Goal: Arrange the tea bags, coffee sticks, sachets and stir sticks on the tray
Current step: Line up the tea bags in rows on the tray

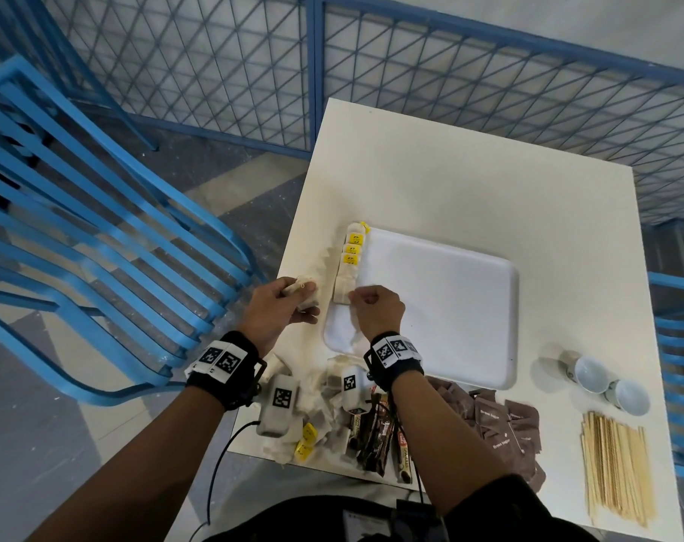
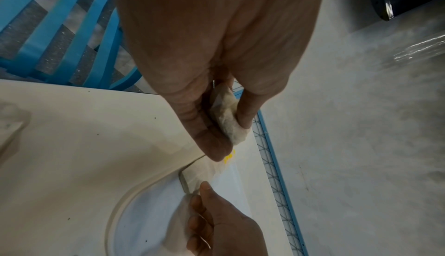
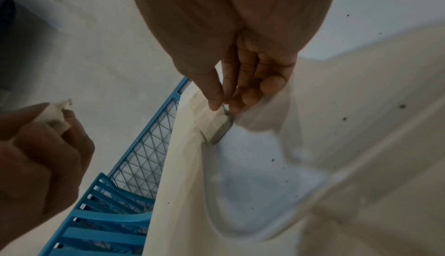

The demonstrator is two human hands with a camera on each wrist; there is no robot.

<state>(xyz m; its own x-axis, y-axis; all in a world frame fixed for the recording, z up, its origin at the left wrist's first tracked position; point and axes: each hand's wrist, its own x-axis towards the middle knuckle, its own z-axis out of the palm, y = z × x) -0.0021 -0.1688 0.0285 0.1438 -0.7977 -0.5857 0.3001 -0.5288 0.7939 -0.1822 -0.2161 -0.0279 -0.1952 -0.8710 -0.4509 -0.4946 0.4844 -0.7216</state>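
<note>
A white tray [image 1: 450, 307] lies on the white table [image 1: 469, 189]. Along its left edge runs a row of tea bags [image 1: 351, 254] with yellow tags. My right hand [image 1: 357, 298] pinches the nearest tea bag of the row [image 1: 341, 293] at the tray's edge; the pinch [image 3: 224, 102] shows on that bag [image 3: 215, 126] in the right wrist view. Another pale bag [image 3: 277, 113] hangs under its curled fingers. My left hand [image 1: 306, 294], just left of the tray, grips a small bundle of tea bags [image 2: 228, 121].
Along the near table edge lie a heap of tea bags [image 1: 313, 428], dark coffee sticks [image 1: 379, 436], brown sachets [image 1: 501, 424] and wooden stir sticks [image 1: 614, 467]. Two small cups [image 1: 610, 385] stand right of the tray. A blue chair [image 1: 98, 228] stands left of the table.
</note>
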